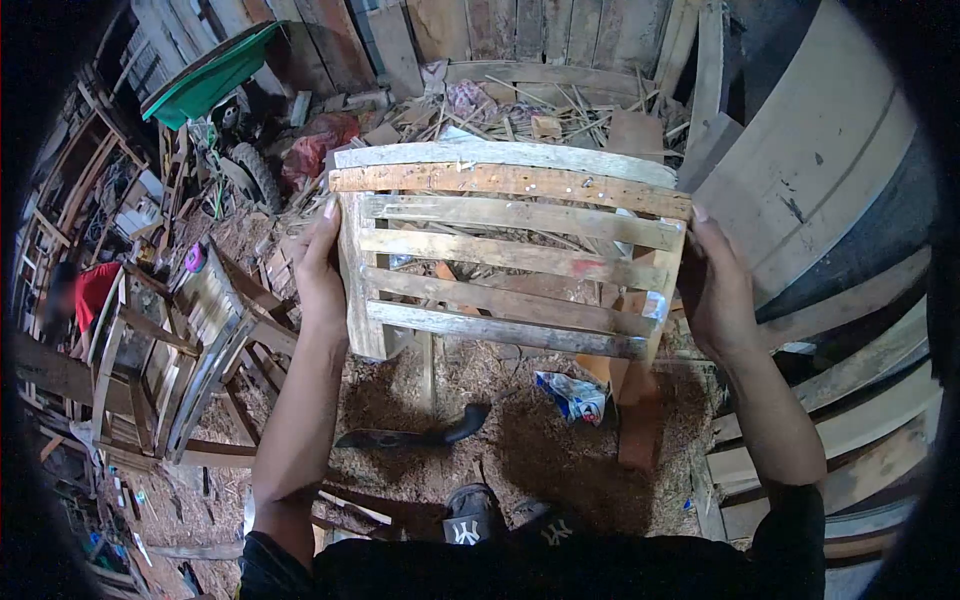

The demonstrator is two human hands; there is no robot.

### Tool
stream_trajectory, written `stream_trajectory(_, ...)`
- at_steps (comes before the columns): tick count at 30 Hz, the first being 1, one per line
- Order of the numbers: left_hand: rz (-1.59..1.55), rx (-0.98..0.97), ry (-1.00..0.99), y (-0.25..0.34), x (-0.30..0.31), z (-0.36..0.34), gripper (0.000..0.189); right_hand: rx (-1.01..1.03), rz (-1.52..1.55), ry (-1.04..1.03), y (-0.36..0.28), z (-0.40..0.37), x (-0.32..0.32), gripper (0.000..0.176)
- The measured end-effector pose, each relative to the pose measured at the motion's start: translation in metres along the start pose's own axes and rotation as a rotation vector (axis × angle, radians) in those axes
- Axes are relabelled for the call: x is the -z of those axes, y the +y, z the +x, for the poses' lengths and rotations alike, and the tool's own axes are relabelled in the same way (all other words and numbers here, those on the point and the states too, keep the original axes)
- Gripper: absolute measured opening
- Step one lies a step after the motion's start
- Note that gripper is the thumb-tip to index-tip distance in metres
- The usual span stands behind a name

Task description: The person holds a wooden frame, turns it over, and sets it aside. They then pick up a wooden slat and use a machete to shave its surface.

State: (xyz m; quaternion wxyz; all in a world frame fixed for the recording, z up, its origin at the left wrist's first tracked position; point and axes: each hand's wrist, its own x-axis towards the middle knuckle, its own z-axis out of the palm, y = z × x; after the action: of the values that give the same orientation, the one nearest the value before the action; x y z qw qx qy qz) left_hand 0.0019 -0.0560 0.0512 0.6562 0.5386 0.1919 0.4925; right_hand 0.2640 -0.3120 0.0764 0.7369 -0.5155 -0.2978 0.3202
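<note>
A slatted wooden frame is held up in front of me, its several horizontal slats joined to an upright piece at each side. My left hand grips its left edge near the top, thumb on the side piece. At the upper right corner, my right hand is closed round the other edge. The fingers behind the wood are partly hidden. Below the frame, a dark curved tool and a crumpled blue and white packet lie on the sawdust-covered floor.
Wooden chair-like frames stand at the left, with a person in red beyond. A green wheelbarrow-like tray is at the upper left. Curved slatted wood stands at the right. Scrap sticks lie by the back wall.
</note>
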Motion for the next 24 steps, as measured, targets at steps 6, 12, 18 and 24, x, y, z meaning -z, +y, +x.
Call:
stream_trajectory(6,0.151,0.104,0.075,-0.001,-0.004,0.002,0.037,-0.056,-0.122,-0.209,0.005,-0.007,0.009,0.055)
stream_trajectory(12,0.052,0.189,0.013,-0.008,0.004,0.005,0.039,-0.072,-0.235,-0.465,0.005,-0.012,0.005,0.083)
stream_trajectory(18,0.041,0.215,0.062,-0.009,0.003,0.005,0.04,-0.1,-0.331,-0.464,0.004,-0.012,0.004,0.087)
stream_trajectory(24,0.053,0.216,0.052,-0.005,-0.002,0.002,0.041,-0.069,-0.352,-0.465,0.01,-0.012,0.006,0.085)
